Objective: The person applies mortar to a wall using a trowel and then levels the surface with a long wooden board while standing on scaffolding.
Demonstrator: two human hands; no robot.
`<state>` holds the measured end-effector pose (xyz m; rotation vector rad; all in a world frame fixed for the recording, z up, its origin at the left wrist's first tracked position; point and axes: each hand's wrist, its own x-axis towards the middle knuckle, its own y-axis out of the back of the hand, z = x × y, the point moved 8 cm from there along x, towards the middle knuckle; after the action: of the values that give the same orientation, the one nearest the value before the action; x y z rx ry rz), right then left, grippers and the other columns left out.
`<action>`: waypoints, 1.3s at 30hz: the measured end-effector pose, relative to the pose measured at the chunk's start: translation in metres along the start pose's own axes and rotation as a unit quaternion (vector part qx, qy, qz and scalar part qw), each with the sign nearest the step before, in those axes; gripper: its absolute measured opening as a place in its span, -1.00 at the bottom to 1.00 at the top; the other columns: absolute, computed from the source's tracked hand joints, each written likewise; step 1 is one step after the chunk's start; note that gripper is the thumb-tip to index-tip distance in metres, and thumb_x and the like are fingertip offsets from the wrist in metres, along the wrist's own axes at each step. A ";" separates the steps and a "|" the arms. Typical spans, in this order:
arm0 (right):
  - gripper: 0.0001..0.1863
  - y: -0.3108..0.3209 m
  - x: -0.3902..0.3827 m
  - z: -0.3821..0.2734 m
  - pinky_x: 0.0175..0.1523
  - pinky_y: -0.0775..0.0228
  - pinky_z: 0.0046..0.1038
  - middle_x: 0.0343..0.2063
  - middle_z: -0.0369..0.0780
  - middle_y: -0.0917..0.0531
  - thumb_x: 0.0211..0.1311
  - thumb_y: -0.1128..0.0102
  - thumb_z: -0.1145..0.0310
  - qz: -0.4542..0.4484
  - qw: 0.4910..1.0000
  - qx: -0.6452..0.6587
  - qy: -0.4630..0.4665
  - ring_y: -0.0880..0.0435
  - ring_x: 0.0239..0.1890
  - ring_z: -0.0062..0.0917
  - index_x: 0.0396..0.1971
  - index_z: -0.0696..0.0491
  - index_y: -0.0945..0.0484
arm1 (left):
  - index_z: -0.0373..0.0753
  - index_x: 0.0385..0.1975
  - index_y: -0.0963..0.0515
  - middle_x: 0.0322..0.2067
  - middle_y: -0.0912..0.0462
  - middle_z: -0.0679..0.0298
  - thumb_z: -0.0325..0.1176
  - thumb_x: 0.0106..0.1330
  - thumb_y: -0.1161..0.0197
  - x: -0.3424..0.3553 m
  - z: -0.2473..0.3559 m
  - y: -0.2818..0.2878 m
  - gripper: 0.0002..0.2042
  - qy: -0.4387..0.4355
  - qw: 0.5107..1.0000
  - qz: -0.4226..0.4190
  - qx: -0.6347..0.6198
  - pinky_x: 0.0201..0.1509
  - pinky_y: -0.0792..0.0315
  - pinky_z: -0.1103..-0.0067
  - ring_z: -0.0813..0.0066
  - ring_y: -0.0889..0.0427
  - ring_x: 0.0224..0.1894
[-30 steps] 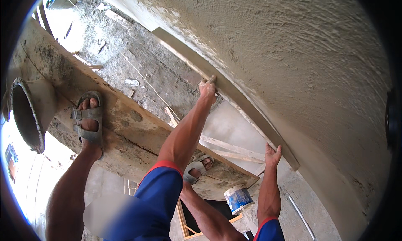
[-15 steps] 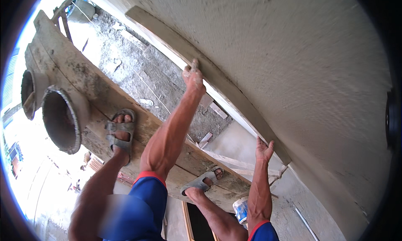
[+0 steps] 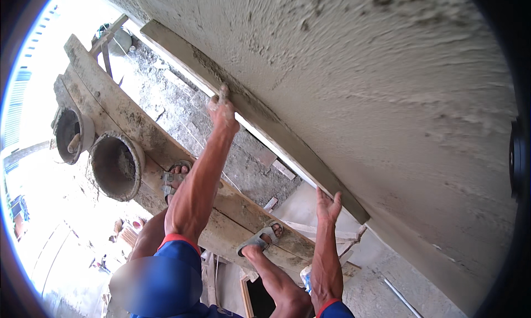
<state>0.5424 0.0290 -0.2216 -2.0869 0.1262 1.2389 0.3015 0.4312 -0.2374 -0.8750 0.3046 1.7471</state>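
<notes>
A long grey straightedge (image 3: 260,119) lies flat against a wet, rough plastered wall (image 3: 387,97). My left hand (image 3: 222,109) grips its upper stretch, fingers curled over the edge. My right hand (image 3: 327,205) presses against its lower end, fingers spread along the board. Both my arms reach up from blue sleeves. My sandalled feet (image 3: 176,177) stand on a wooden scaffold plank (image 3: 133,124) below.
Two mortar-caked buckets (image 3: 116,166) sit on the plank's left part, one with a tool handle in it. Rubble-strewn ground (image 3: 182,113) lies far below. A small blue-and-white container (image 3: 306,276) sits near my right forearm. A thin pipe (image 3: 401,298) lies on the ground at lower right.
The straightedge and both hands have slid down and left along the wall. My view has swung, bringing a second bucket into sight.
</notes>
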 end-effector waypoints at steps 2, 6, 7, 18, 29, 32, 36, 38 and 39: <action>-0.47 -0.010 -0.031 -0.028 0.43 0.15 -0.01 0.30 -0.08 -0.22 0.42 0.16 0.14 -0.004 0.999 -0.029 0.020 -0.09 0.38 -0.23 0.25 0.16 -0.18 | -0.53 -0.06 -0.35 -0.20 -0.52 0.01 -0.02 0.26 -0.25 -0.029 0.006 -0.010 -0.42 -0.009 1.000 -0.024 0.003 -0.05 -0.48 0.33 0.28 -0.50 -0.17; -0.46 -0.036 -0.100 -0.088 0.42 0.13 -0.02 0.31 -0.09 -0.21 0.41 0.13 0.16 -0.028 0.998 0.050 0.008 -0.11 0.37 -0.22 0.25 0.18 -0.17 | -0.51 0.09 -0.23 -0.03 -0.44 -0.07 -0.03 0.27 -0.23 -0.110 0.013 -0.022 -0.34 0.039 0.998 -0.037 -0.017 0.18 -0.37 0.32 0.20 -0.47 -0.02; -0.44 -0.036 -0.113 -0.109 0.43 0.13 -0.03 0.31 -0.09 -0.21 0.39 0.09 0.17 -0.032 0.998 0.025 0.046 -0.11 0.37 -0.22 0.25 0.19 -0.17 | -0.51 0.12 -0.21 0.02 -0.41 -0.11 -0.03 0.27 -0.24 -0.132 0.018 -0.032 -0.32 0.047 0.995 -0.074 -0.043 0.22 -0.32 0.33 0.18 -0.43 0.05; -0.43 -0.071 -0.102 -0.018 0.44 0.14 -0.04 0.30 0.02 -0.20 0.41 0.14 0.15 -0.090 0.990 0.079 -0.075 -0.08 0.38 -0.15 0.27 0.20 -0.15 | -0.29 -0.18 -0.44 -0.32 -0.59 0.22 -0.10 0.28 -0.24 -0.035 0.082 -0.023 -0.64 0.008 0.985 -0.129 -0.116 -0.26 -0.52 0.47 0.41 -0.58 -0.35; -0.41 -0.135 -0.228 -0.083 0.40 0.08 0.01 0.29 -0.02 -0.24 0.33 -0.01 0.17 -0.077 0.994 0.063 -0.032 -0.14 0.35 -0.17 0.24 0.18 -0.20 | -0.40 0.10 -0.27 -0.08 -0.50 0.04 -0.06 0.31 -0.20 -0.188 0.183 -0.068 -0.43 -0.025 0.980 -0.153 -0.125 -0.01 -0.49 0.30 0.22 -0.53 -0.08; -0.39 -0.152 -0.281 -0.136 0.38 0.06 0.02 0.29 -0.01 -0.22 0.32 -0.02 0.15 -0.095 0.993 0.069 -0.033 -0.17 0.34 -0.17 0.25 0.19 -0.19 | -0.30 -0.08 -0.44 -0.33 -0.54 0.28 -0.06 0.29 -0.23 -0.254 0.205 -0.074 -0.58 -0.043 0.989 -0.072 -0.123 -0.25 -0.46 0.49 0.50 -0.50 -0.34; -0.41 -0.166 -0.319 -0.190 0.36 -0.02 0.01 0.26 -0.01 -0.27 0.34 0.01 0.14 -0.142 0.986 -0.027 0.080 -0.22 0.31 -0.16 0.25 0.17 -0.19 | -0.23 -0.22 -0.46 -0.46 -0.50 0.40 -0.07 0.25 -0.28 -0.311 0.225 -0.097 -0.65 -0.034 0.984 -0.129 -0.117 -0.44 -0.27 0.67 0.66 -0.38 -0.47; -0.42 -0.166 -0.315 -0.186 0.35 -0.07 -0.01 0.25 -0.01 -0.30 0.35 0.02 0.14 -0.155 0.986 -0.025 0.050 -0.24 0.30 -0.15 0.24 0.16 -0.20 | -0.40 0.00 -0.34 -0.12 -0.48 0.13 -0.12 0.27 -0.27 -0.304 0.227 -0.103 -0.50 -0.008 0.977 -0.174 -0.123 0.04 -0.36 0.49 0.41 -0.43 -0.10; -0.43 -0.164 -0.309 -0.177 0.34 -0.09 -0.02 0.24 -0.01 -0.31 0.35 0.02 0.15 -0.129 0.991 0.008 0.020 -0.24 0.30 -0.14 0.23 0.17 -0.21 | -0.42 0.05 -0.33 -0.11 -0.47 0.10 -0.19 0.30 -0.23 -0.301 0.232 -0.106 -0.52 -0.001 0.973 -0.171 -0.155 0.05 -0.36 0.48 0.39 -0.44 -0.10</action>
<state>0.5737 -0.0339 0.1639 -2.0408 -0.1129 1.0372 0.3403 0.3927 0.1531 -1.0780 -0.1233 1.4914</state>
